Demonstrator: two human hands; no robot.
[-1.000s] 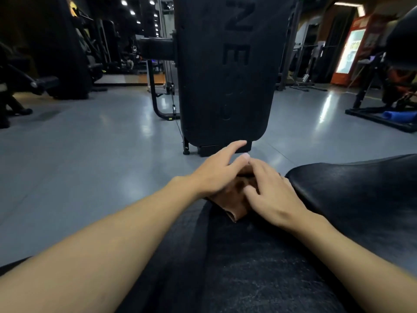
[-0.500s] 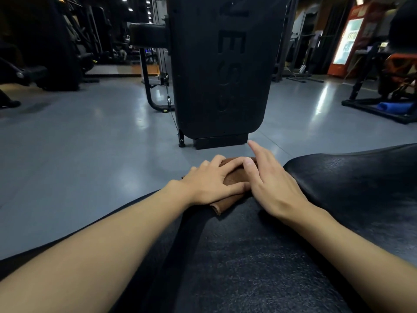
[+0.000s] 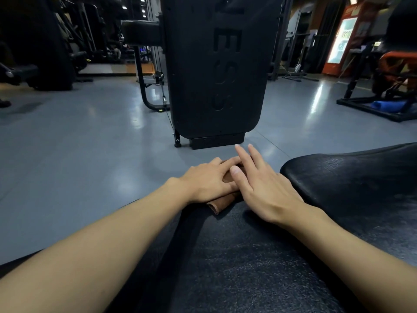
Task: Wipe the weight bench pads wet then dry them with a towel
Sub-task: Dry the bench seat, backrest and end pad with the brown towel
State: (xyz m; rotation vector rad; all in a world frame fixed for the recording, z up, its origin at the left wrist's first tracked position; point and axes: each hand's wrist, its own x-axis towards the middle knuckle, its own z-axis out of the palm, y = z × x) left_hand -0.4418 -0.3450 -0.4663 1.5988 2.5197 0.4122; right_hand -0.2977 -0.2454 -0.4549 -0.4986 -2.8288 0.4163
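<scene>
A folded brown cloth (image 3: 222, 203) lies at the far end of the black bench pad (image 3: 237, 267). My left hand (image 3: 209, 184) lies flat on top of the cloth with straight fingers pressing it down. My right hand (image 3: 261, 186) rests beside it, fingers straight, its thumb touching the cloth and its fingertips reaching past the pad's end. Most of the cloth is hidden under both hands. A second black pad (image 3: 352, 177) rises to the right.
A tall black machine shroud (image 3: 214, 68) stands on the grey floor (image 3: 79, 143) just beyond the pad's end. A black frame with a blue roll (image 3: 388, 107) sits far right. More gym machines line the dark back left.
Both hands slid the cloth away from me toward the pad's far end. My right fingers now reach past the edge, and my left hand lies flatter on the cloth.
</scene>
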